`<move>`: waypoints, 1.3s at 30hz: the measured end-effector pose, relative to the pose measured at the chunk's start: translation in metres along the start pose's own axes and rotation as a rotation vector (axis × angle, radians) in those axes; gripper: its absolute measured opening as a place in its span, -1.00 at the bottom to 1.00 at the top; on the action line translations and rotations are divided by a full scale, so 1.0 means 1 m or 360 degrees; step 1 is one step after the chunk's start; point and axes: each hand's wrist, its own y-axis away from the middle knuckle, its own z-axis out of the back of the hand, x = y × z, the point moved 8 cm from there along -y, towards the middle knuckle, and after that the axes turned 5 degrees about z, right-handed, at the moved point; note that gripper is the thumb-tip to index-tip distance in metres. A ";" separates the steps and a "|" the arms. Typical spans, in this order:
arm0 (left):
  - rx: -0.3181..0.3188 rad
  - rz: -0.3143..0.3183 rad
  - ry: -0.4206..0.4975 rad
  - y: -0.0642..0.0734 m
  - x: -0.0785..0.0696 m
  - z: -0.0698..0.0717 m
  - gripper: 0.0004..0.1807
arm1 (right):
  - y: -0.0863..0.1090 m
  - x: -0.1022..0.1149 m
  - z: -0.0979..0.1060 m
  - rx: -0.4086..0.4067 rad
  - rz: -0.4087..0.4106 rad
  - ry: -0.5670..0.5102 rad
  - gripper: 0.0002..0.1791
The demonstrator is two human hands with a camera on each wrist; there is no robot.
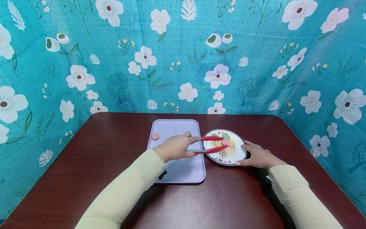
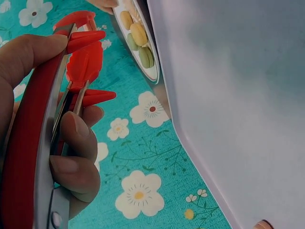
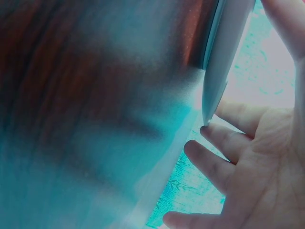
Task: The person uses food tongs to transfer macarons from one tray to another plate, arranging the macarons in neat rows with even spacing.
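Note:
My left hand (image 1: 176,147) grips a pair of red-handled tongs (image 1: 210,138), which reach rightward over the white plate (image 1: 236,154). A pink macaron (image 1: 225,142) lies between the red tong tips; whether they squeeze it I cannot tell. Under and around it on the plate are green macarons (image 1: 226,136) and yellow macarons (image 1: 218,144). My right hand (image 1: 258,155) rests against the plate's right rim, its fingers extended and spread in the right wrist view. Another pink macaron (image 1: 155,136) sits on the lilac tray (image 1: 183,175), near its left edge.
The tray stands left of the plate, close beside it, on a dark reddish-brown table (image 1: 228,197). Behind the table and along both sides hangs a turquoise flowered cloth (image 1: 171,63). My left forearm crosses the tray's lower left corner.

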 end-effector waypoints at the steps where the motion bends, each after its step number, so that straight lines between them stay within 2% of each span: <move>1: 0.0006 -0.0002 -0.0005 -0.001 -0.001 -0.001 -0.34 | 0.000 0.000 0.000 0.0002 -0.0002 -0.0003 0.27; 27: 0.0064 -0.0119 -0.0144 -0.019 -0.023 -0.019 -0.41 | -0.001 -0.001 0.000 -0.0011 0.0009 0.0002 0.26; 39: 0.0113 -0.0080 -0.0142 -0.025 -0.023 -0.026 -0.39 | -0.002 -0.002 -0.001 -0.0009 0.0001 -0.0020 0.27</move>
